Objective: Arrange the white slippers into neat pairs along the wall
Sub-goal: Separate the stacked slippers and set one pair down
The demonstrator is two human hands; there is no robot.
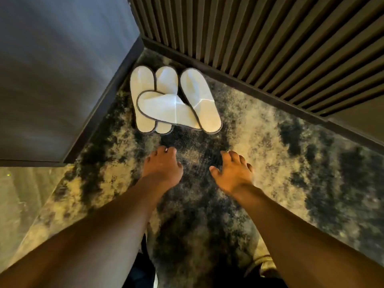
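Several white slippers with dark trim lie in the corner on the carpet. The leftmost slipper (141, 94) and a second slipper (168, 80) lie side by side, toes toward the corner. A third slipper (166, 110) lies crosswise on top of them. A fourth slipper (199, 96) lies to the right, angled. My left hand (163, 165) hovers just below the pile, fingers curled downward, holding nothing. My right hand (232, 170) is beside it, fingers spread, holding nothing. Neither hand touches a slipper.
A dark smooth panel (62, 69) with a dark baseboard bounds the left. A ribbed slatted wall (259, 38) runs along the back right. The mottled dark and beige carpet (291, 152) stretches to the right along that wall.
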